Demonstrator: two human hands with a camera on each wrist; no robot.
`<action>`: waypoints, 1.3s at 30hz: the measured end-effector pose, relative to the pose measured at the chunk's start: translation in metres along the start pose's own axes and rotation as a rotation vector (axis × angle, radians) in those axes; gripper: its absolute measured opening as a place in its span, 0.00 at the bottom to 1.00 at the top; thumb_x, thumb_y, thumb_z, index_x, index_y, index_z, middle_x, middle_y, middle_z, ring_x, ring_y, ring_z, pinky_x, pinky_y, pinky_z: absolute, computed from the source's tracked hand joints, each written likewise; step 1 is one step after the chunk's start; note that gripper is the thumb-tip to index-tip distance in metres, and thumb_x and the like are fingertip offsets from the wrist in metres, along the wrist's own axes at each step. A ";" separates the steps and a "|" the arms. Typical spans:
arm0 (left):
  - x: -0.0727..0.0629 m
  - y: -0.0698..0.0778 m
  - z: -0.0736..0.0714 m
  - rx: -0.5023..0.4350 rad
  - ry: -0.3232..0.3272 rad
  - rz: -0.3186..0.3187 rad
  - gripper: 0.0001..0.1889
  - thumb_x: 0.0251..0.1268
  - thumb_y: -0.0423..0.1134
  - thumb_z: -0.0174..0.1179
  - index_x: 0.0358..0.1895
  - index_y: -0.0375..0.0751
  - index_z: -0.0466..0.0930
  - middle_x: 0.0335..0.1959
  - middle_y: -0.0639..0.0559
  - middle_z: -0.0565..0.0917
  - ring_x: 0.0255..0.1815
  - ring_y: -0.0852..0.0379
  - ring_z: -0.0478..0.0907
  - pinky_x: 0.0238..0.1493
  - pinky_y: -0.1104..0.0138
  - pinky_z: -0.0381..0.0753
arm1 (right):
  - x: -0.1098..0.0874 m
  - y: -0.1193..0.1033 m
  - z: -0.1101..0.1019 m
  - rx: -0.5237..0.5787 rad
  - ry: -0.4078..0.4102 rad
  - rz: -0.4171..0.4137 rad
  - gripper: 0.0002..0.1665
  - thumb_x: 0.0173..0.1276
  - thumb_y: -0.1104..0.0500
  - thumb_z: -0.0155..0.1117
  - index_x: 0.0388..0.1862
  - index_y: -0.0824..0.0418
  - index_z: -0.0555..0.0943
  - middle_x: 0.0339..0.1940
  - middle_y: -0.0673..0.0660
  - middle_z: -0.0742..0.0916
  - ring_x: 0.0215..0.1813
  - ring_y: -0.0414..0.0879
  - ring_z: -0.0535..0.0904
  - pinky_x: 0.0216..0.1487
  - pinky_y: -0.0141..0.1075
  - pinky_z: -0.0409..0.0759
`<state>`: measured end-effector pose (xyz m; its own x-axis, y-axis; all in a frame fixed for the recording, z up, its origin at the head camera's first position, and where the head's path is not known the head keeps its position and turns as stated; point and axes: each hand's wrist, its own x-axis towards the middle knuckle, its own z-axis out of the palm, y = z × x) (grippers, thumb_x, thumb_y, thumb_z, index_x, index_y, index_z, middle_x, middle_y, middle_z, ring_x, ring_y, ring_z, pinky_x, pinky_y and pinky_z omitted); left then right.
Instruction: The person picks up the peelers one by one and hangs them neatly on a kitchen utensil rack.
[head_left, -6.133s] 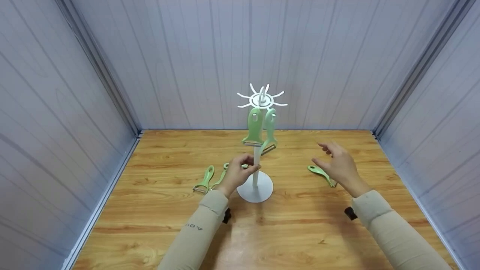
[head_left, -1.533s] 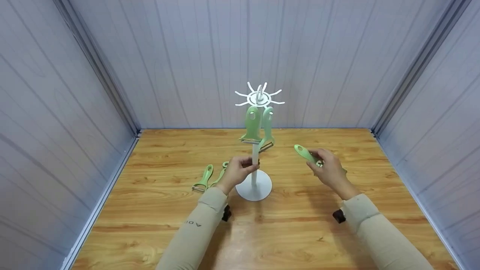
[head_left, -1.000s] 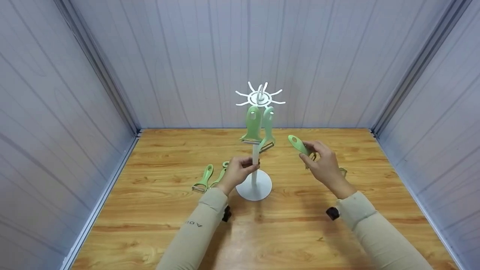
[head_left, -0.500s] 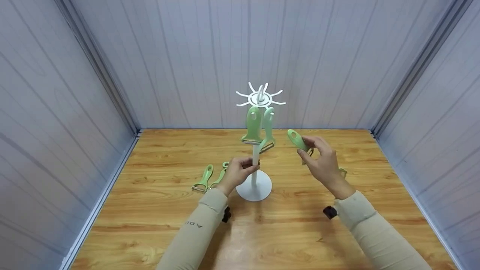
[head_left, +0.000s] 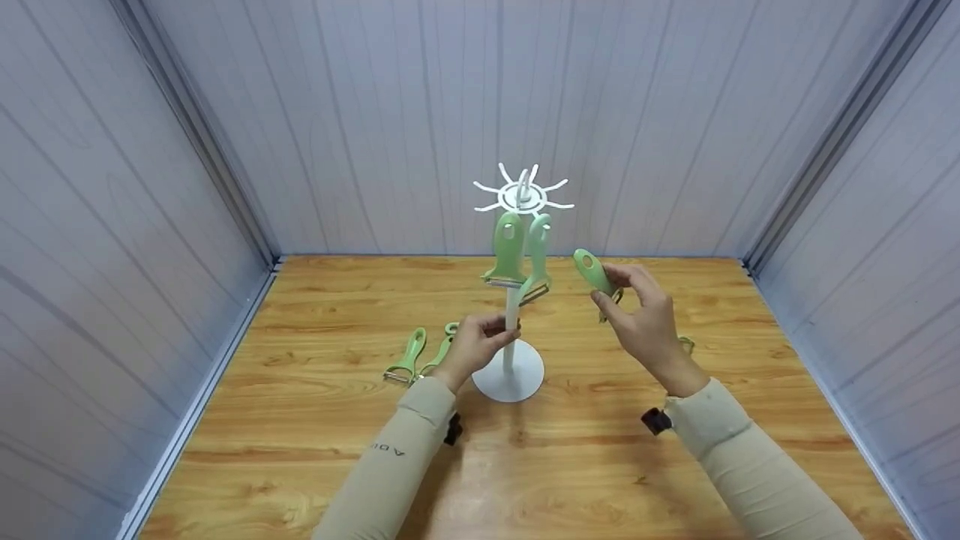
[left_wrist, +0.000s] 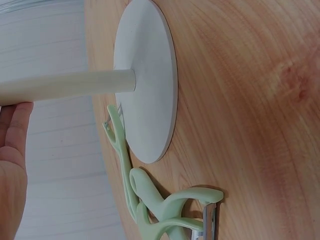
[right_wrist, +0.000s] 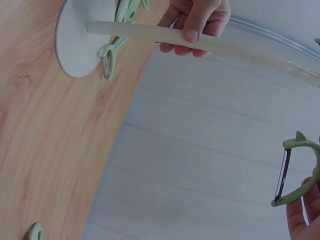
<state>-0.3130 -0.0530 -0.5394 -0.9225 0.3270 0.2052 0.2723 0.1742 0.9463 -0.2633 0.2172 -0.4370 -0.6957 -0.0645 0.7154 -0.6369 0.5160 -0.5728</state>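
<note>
A white stand (head_left: 511,311) with a round base and a crown of curved hooks (head_left: 523,196) stands mid-table. My left hand (head_left: 474,346) grips its post below the hanging tools, thumb and fingers around it in the right wrist view. Two green peelers hang by their handle holes on the near side, a darker one (head_left: 508,253) and a paler one (head_left: 537,247). To the right of them, my right hand (head_left: 643,321) pinches another green peeler (head_left: 592,270) in mid-air, handle hole uppermost. Its blade (right_wrist: 283,175) shows at the fingers in the right wrist view.
Left of the base, green peelers (head_left: 411,355) lie on the wooden table (head_left: 337,442), overlapping in the left wrist view (left_wrist: 160,207). Part of another peeler (head_left: 687,344) shows behind the right wrist. Pale panel walls (head_left: 375,135) close off the back and sides.
The right hand, earlier holding nothing above the right side, has taken up a peeler and carried it up and left toward the stand. The left hand keeps its grip on the post.
</note>
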 end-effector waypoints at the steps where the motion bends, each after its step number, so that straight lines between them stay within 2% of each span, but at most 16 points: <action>1: 0.000 0.000 0.000 0.003 0.001 -0.001 0.10 0.76 0.31 0.68 0.55 0.34 0.90 0.54 0.30 0.90 0.57 0.42 0.90 0.62 0.53 0.89 | 0.001 -0.001 0.000 0.003 0.005 -0.005 0.21 0.69 0.70 0.77 0.60 0.70 0.86 0.50 0.63 0.90 0.51 0.43 0.84 0.58 0.27 0.79; 5: 0.001 -0.001 0.000 0.016 0.006 -0.002 0.09 0.76 0.32 0.68 0.54 0.35 0.91 0.53 0.33 0.91 0.56 0.44 0.90 0.61 0.53 0.89 | 0.005 -0.005 0.001 0.028 0.031 -0.021 0.21 0.68 0.71 0.77 0.59 0.70 0.86 0.50 0.63 0.90 0.52 0.40 0.83 0.59 0.25 0.79; 10: 0.001 -0.004 0.000 -0.013 0.003 0.013 0.11 0.77 0.31 0.68 0.56 0.32 0.90 0.54 0.29 0.90 0.57 0.41 0.90 0.62 0.56 0.89 | 0.010 -0.010 0.001 0.055 0.044 -0.047 0.20 0.67 0.73 0.77 0.58 0.71 0.86 0.49 0.65 0.89 0.52 0.35 0.81 0.59 0.24 0.79; 18: 0.001 -0.005 0.000 -0.003 -0.002 0.004 0.13 0.77 0.33 0.67 0.58 0.31 0.89 0.55 0.28 0.90 0.58 0.41 0.90 0.62 0.56 0.89 | 0.020 -0.019 0.000 0.061 0.074 -0.083 0.21 0.67 0.74 0.77 0.58 0.72 0.86 0.48 0.66 0.89 0.53 0.38 0.82 0.60 0.26 0.79; 24: 0.001 -0.004 0.000 -0.003 -0.003 0.013 0.12 0.77 0.32 0.67 0.57 0.32 0.89 0.54 0.30 0.90 0.57 0.43 0.90 0.62 0.56 0.89 | 0.029 -0.028 -0.003 0.073 0.089 -0.093 0.22 0.66 0.75 0.77 0.58 0.74 0.85 0.49 0.66 0.89 0.53 0.36 0.82 0.60 0.27 0.80; 33: 0.001 -0.006 0.001 0.007 0.010 0.034 0.10 0.76 0.32 0.68 0.55 0.34 0.91 0.50 0.38 0.93 0.55 0.46 0.91 0.60 0.58 0.90 | 0.042 -0.043 -0.004 0.110 0.121 -0.117 0.22 0.65 0.75 0.77 0.58 0.74 0.85 0.48 0.67 0.89 0.53 0.36 0.83 0.61 0.29 0.81; 39: 0.001 -0.005 0.000 0.000 0.009 0.014 0.11 0.76 0.33 0.68 0.55 0.34 0.91 0.52 0.36 0.92 0.57 0.44 0.90 0.62 0.56 0.89 | 0.049 -0.047 -0.002 0.140 0.125 -0.134 0.22 0.65 0.75 0.77 0.58 0.74 0.85 0.48 0.67 0.89 0.53 0.37 0.82 0.61 0.30 0.81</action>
<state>-0.3150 -0.0535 -0.5437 -0.9212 0.3207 0.2203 0.2847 0.1696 0.9435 -0.2670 0.1915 -0.3746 -0.5607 -0.0132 0.8279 -0.7668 0.3855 -0.5132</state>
